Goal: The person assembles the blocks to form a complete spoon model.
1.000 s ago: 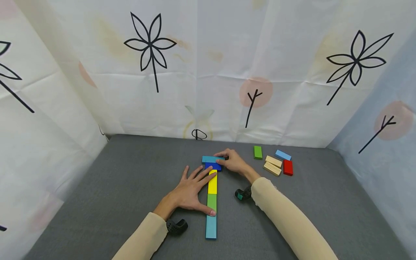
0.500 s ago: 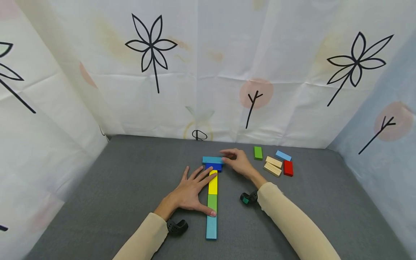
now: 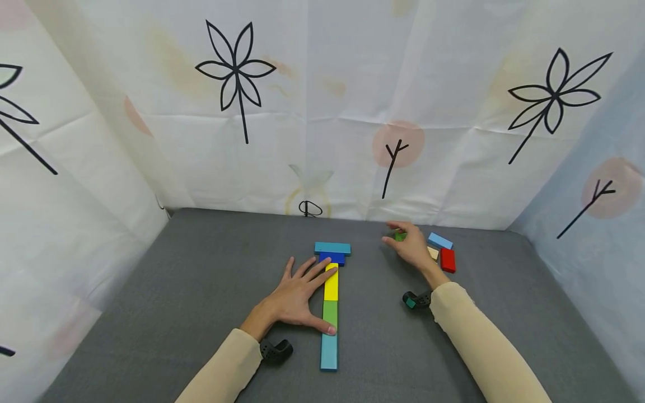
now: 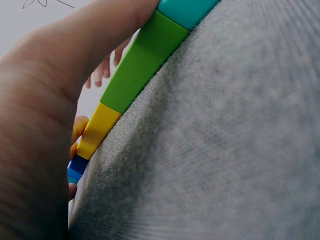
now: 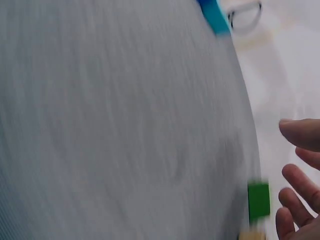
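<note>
A column of flat blocks lies on the cloth: a teal block [image 3: 329, 355] nearest, then a green block [image 3: 330, 311] and a yellow block [image 3: 331, 288]. Across its far end sit a dark blue block [image 3: 332, 259] and a longer blue-teal block [image 3: 333, 247]. My left hand [image 3: 291, 299] rests along the column, fingers spread, with fingertips at the yellow block and the thumb at the green-teal joint. At the back right, my right hand [image 3: 414, 247] is over a loose green block [image 3: 400, 237], partly covering it. In the right wrist view, thumb and fingers are apart beside that green block [image 5: 258, 201].
Right of my right hand lie a light blue block [image 3: 440, 240] and a red block [image 3: 447, 260]. Wooden blocks [image 3: 433, 253] are mostly hidden behind that hand. A printed white curtain [image 3: 353, 184] rises along the back edge of the grey surface [image 3: 227, 246].
My right hand has left the blue-teal crosspiece and moved right to the loose green block. My left hand has stayed at the column.
</note>
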A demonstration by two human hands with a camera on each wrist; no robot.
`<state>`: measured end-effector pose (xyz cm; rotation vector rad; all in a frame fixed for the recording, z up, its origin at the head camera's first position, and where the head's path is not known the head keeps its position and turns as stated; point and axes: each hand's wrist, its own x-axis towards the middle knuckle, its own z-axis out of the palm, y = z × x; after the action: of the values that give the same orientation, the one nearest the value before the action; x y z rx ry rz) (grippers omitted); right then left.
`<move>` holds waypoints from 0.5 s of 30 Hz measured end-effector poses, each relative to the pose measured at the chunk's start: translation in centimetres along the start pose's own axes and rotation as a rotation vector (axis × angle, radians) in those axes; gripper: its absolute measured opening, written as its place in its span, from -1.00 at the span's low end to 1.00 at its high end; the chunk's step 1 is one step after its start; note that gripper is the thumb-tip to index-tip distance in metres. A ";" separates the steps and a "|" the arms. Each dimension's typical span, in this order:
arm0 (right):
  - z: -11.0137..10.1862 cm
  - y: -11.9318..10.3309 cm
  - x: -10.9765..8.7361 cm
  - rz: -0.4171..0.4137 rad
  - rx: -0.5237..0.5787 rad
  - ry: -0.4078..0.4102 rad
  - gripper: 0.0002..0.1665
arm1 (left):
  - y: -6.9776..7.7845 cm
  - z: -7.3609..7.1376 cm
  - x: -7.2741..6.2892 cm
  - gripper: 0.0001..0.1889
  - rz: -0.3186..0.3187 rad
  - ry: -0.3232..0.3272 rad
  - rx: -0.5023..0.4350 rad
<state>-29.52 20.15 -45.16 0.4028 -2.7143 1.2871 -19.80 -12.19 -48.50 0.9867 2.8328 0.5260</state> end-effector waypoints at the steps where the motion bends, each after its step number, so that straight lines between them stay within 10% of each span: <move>1: -0.5 0.4 0.0 0.014 -0.024 0.000 -0.40 | 0.0 0.0 0.0 0.29 0.002 0.002 0.003; 15: -3.7 2.8 0.4 0.094 -0.182 -0.200 -0.16 | 0.4 -0.2 -0.1 0.29 0.029 0.033 -0.021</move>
<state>-30.77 24.58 -44.81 0.4090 -3.0200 1.0589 -19.55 -12.06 -48.18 1.0259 2.8398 0.5799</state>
